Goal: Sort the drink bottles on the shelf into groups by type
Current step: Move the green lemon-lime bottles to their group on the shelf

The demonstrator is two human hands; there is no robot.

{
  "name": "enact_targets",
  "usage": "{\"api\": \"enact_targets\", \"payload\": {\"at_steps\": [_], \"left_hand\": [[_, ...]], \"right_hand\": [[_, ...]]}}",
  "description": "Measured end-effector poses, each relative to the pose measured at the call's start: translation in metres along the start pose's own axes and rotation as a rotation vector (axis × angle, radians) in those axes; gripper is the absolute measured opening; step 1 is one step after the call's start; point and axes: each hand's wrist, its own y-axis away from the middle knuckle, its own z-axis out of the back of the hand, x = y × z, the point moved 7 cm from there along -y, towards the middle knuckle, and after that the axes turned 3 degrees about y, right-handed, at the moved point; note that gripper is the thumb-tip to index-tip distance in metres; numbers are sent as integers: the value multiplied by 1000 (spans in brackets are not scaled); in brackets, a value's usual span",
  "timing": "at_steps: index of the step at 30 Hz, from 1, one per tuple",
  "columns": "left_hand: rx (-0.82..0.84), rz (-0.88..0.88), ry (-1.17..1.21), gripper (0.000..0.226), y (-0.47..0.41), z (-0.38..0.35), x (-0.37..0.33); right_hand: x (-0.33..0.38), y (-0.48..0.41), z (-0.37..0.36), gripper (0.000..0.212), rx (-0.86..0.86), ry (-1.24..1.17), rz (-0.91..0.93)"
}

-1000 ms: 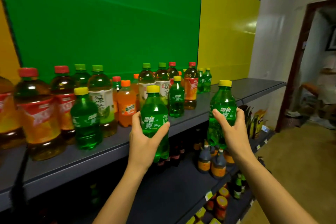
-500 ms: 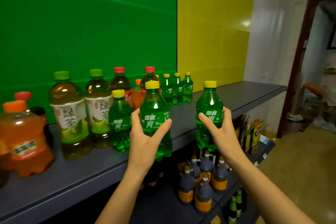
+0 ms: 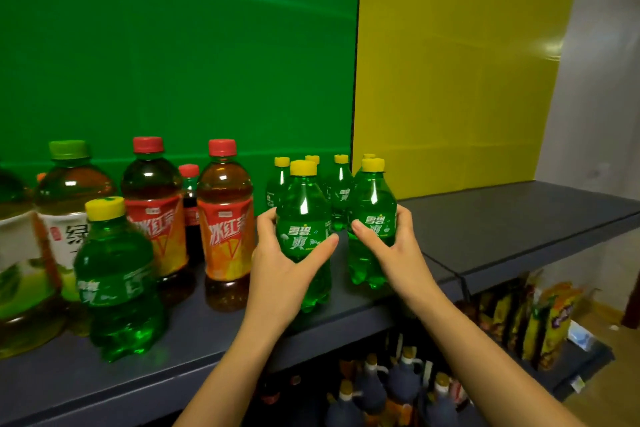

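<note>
Head view. We look down on a dark grey shelf [image 3: 519, 218], flat and matte, with a straight front edge. Behind it stand a glossy green panel [image 3: 173, 62] and a yellow panel [image 3: 450, 62].

The left hand [image 3: 284, 270] grips a green soda bottle [image 3: 301, 204]: clear green plastic, rounded shoulders, lobed base, yellow ribbed cap. The thumb lies across the label and the fingers curl round the bottle's left side. The right hand [image 3: 391, 250] grips a second green soda bottle [image 3: 372, 198] of the same make, with the thumb on the label and the fingers round the far side. Both bottles are upright, just beside each other, near the shelf's front edge at mid-length. We cannot tell whether their bases touch the surface.

Directly behind them, against the panels, stands a tight cluster of matching green bottles [image 3: 341, 184]. One more green soda bottle [image 3: 114, 270] stands apart near the front edge at the left, blurred.

Between these stand two iced tea bottles [image 3: 225, 215], amber with red caps and orange-red wrap labels. A small dark cola bottle [image 3: 189, 204] sits behind, between the two. A green tea bottle [image 3: 69, 201] with a green cap and a white label stands further left.

On the lower shelf we see dark bottles [image 3: 381, 388] with pale caps, and crinkled snack packets [image 3: 540, 322] at the right.
</note>
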Motion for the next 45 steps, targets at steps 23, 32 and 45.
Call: {"api": "enact_targets", "payload": {"at_steps": [23,32,45], "left_hand": [[-299,162,-307,76,-79,-30,86],[-257,183,-564,77,-79,-20,98],[-303,130,-702,81,-82,-23,99]], "right_hand": [[-65,-118,-58,86,455,-92,40],[-75,-120,-55,90,393,168,153],[-73,-125,-60,87,313,241,178]]}}
